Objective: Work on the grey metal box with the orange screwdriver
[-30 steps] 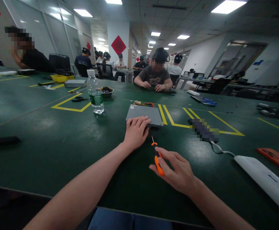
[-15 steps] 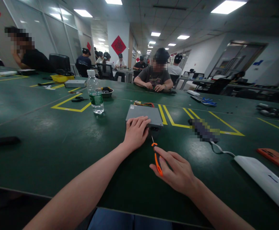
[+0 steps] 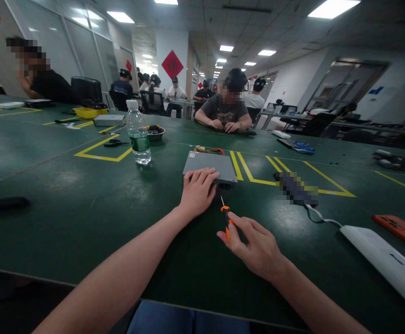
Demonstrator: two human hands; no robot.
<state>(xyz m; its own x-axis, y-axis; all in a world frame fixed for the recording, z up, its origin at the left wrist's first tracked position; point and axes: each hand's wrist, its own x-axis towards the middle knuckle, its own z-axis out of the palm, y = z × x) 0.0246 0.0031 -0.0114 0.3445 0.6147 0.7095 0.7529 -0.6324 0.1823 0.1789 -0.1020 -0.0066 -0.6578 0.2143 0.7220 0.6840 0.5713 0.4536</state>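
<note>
Head view: a gray metal box (image 3: 209, 161) sits on the green table (image 3: 101, 232), in front of the person, with colored wires (image 3: 211, 150) at its far edge. Their left hand (image 3: 198, 191) lies over its near edge, fingers across the top; whether it grips or merely presses, I cannot tell. Their right hand (image 3: 258, 248) grasps an orange-and-black screwdriver (image 3: 227, 226) by the handle, its shaft pointing at the box's near side; contact at the tip is unclear. Left of the box stands a clear bottle (image 3: 140, 141).
</note>
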